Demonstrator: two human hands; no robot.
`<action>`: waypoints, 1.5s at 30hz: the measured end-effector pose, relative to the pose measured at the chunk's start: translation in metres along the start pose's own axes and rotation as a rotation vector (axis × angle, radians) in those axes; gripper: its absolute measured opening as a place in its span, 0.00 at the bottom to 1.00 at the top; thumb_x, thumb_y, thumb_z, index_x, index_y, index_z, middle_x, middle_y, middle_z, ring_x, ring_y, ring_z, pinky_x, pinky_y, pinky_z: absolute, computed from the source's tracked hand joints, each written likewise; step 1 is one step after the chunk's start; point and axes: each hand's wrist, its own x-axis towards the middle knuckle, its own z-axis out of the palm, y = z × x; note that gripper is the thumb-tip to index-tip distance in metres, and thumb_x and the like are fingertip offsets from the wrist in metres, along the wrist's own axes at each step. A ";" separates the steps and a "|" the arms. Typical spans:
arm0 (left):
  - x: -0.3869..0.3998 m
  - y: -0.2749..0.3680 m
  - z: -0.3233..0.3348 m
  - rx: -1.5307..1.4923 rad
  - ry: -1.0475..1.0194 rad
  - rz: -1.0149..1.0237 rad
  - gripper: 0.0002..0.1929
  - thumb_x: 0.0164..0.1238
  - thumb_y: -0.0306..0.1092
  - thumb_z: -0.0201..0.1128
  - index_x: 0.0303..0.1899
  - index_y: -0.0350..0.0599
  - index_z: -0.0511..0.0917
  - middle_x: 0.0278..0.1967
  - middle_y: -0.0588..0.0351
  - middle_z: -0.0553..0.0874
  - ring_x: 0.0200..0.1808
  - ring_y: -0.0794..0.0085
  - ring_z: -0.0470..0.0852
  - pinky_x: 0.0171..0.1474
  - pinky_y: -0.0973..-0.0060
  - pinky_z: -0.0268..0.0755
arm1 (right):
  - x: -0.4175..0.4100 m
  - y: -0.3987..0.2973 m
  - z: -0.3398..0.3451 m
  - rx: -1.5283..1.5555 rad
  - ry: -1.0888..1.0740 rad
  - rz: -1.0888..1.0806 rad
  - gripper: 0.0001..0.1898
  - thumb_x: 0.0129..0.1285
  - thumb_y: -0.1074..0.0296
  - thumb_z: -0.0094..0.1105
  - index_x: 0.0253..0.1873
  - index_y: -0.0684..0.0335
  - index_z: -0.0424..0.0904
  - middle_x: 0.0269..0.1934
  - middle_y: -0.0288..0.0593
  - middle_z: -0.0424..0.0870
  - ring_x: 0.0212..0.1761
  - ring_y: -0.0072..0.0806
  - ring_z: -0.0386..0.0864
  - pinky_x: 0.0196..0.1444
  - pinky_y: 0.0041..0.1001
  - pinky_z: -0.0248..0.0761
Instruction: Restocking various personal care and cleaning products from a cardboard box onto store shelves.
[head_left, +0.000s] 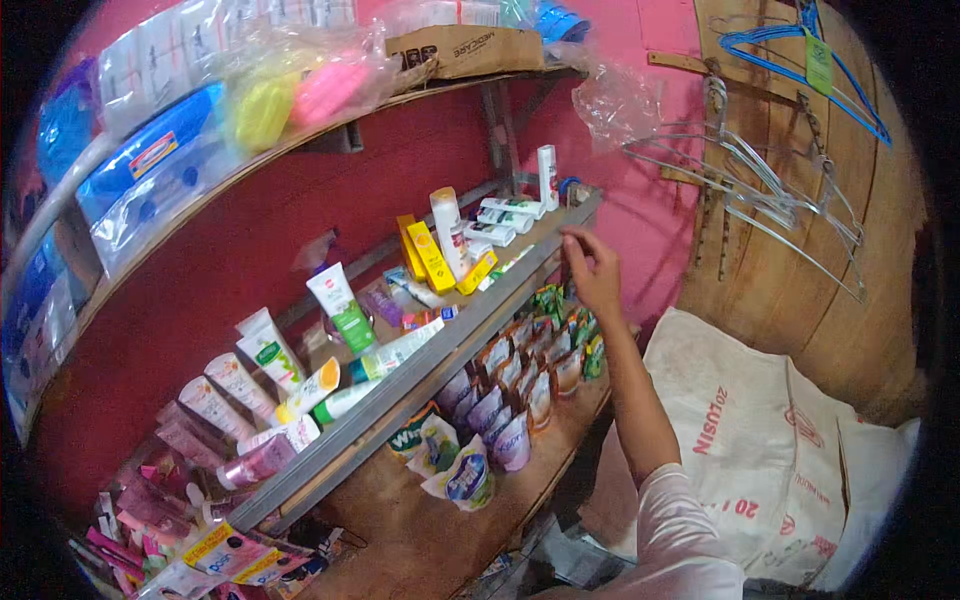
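Observation:
My right hand (595, 268) is at the far right end of the middle shelf, its curled fingers at the grey metal front rail (420, 352). Whether anything small is in the fingers cannot be seen. My left hand is out of view. Near the right hand, white tubes (504, 217) lie on the shelf beside an upright white bottle (548, 178). Further left are a white bottle with a tan cap (448, 225), yellow boxes (431, 259) and a white-and-green tube (341, 307). Pink-toned tubes (259, 461) fill the left end.
Below, refill pouches (514, 431) stand in rows on a wooden shelf (390, 517). Overhead, a shelf holds plastic-wrapped packs (150, 165) and a cardboard box (465, 51). Wire hangers (780, 202) hang on the wooden wall at right, above a white printed sack (735, 435).

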 end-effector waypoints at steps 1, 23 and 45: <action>0.010 0.017 -0.003 -0.024 0.007 0.006 0.21 0.68 0.38 0.64 0.59 0.42 0.75 0.52 0.49 0.82 0.57 0.65 0.79 0.61 0.65 0.71 | 0.019 0.015 -0.003 0.008 -0.005 -0.002 0.10 0.72 0.67 0.55 0.50 0.66 0.82 0.30 0.38 0.84 0.32 0.19 0.81 0.35 0.23 0.73; 0.292 0.235 -0.243 0.603 1.279 0.150 0.27 0.53 0.50 0.75 0.44 0.35 0.79 0.40 0.37 0.86 0.42 0.52 0.87 0.45 0.60 0.77 | 0.170 0.200 0.041 -0.549 -0.241 -0.007 0.11 0.61 0.68 0.60 0.46 0.62 0.83 0.39 0.56 0.86 0.43 0.47 0.85 0.47 0.39 0.75; 0.353 0.214 -0.267 0.535 1.124 0.365 0.19 0.54 0.40 0.75 0.44 0.39 0.83 0.40 0.42 0.88 0.44 0.53 0.88 0.48 0.58 0.78 | 0.236 0.269 0.055 -0.714 -0.170 0.329 0.35 0.53 0.66 0.72 0.62 0.72 0.64 0.52 0.67 0.80 0.55 0.58 0.80 0.58 0.45 0.74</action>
